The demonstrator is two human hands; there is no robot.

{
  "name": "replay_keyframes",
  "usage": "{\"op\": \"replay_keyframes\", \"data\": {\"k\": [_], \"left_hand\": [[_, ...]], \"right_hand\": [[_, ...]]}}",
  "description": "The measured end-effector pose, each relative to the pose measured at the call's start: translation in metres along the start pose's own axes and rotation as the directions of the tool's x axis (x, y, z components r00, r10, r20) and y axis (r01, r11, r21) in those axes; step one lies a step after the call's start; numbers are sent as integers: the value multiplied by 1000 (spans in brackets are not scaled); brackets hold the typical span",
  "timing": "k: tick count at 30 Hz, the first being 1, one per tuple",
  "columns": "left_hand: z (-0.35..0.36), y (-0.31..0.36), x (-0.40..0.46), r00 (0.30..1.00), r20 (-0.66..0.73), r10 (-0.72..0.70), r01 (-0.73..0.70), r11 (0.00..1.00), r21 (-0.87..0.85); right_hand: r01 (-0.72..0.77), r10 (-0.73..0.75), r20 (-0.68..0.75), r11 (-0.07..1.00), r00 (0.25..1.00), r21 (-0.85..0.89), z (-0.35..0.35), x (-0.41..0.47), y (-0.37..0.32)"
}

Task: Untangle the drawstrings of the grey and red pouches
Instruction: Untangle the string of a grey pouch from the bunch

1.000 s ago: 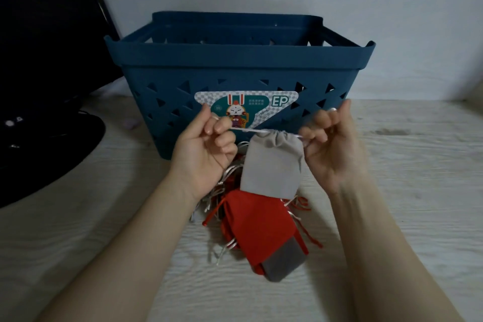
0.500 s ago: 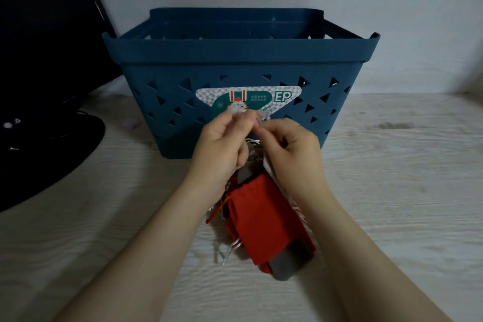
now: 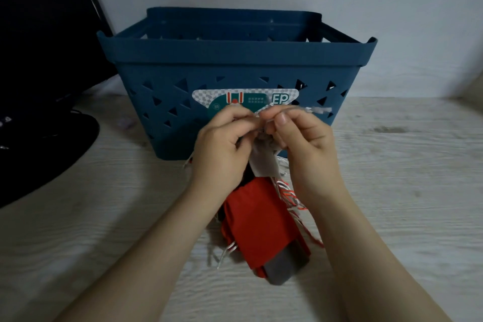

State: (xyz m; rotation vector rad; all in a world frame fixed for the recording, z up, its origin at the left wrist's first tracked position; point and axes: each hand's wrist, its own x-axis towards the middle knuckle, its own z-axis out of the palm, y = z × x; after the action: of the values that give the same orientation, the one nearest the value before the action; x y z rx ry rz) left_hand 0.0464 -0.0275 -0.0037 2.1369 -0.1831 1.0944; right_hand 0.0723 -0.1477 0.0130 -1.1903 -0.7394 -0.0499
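Head view: left hand (image 3: 224, 144) and right hand (image 3: 300, 138), close together at frame centre, pinch the pale drawstring (image 3: 317, 110) above the grey pouch (image 3: 264, 162); red pouch (image 3: 258, 219) below, cords apparently still tangled.

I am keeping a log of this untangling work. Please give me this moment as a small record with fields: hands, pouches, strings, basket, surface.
left hand: left hand pinches the white drawstring at the light grey pouch's top
right hand: right hand pinches the same drawstring, close beside the left
pouches: light grey pouch hangs from the hands; red pouch below it; dark grey pouch lowest
loose strings: white and red strings bunched at the right of the pouches
basket: blue plastic basket behind the hands; inside not visible
surface: pale wood-grain table
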Motion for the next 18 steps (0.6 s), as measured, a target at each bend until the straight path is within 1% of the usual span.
{"op": "replay_keyframes", "data": {"k": [1,2,3,4,5,6,7,10,11,12,15,16,17,18], "left_hand": [[0,3,-1,999,45,-23,26,997,-66],[0,7,-1,989,120,-90,110,979,-171],[0,11,-2,961,209,-181,237,929,-283],[0,14,-3,918,287,-273,368,856,-364],[0,17,-3,873,344,-346,471,781,-410],[-1,18,-4,841,375,-390,529,738,-418],[-1,18,-3,822,389,-416,559,719,-413],[0,14,-3,803,374,-464,592,692,-413],[-1,13,-3,785,383,-486,617,661,-427],[-2,12,-2,760,396,-515,649,616,-446],[-6,12,1,661,478,-578,738,387,-553],[-6,12,2,648,495,-579,747,354,-563],[-6,12,3,642,504,-578,754,353,-554],[-6,12,3,643,503,-577,759,393,-519]], "right_hand": [[-25,25,-12,1000,1000,-7,0,0,0],[-57,57,-26,998,998,-8,0,0,0],[-90,90,-43,996,995,-13,-1,1,0],[-120,118,-56,993,991,-20,-1,1,0],[-140,138,-68,990,988,-29,0,1,-1],[-158,156,-77,987,985,-26,0,0,-2],[-176,174,-82,984,981,-15,1,-1,-3],[-237,239,-102,971,966,32,5,-3,-5],[-262,266,-120,964,957,48,5,-3,-3],[-287,295,-144,955,944,73,4,-2,-1],[-343,359,-277,933,891,106,-5,4,6],[-353,369,-310,929,876,109,-7,5,8],[-348,372,-314,928,874,129,-10,5,9],[-329,358,-298,933,885,147,-12,5,9]]}}
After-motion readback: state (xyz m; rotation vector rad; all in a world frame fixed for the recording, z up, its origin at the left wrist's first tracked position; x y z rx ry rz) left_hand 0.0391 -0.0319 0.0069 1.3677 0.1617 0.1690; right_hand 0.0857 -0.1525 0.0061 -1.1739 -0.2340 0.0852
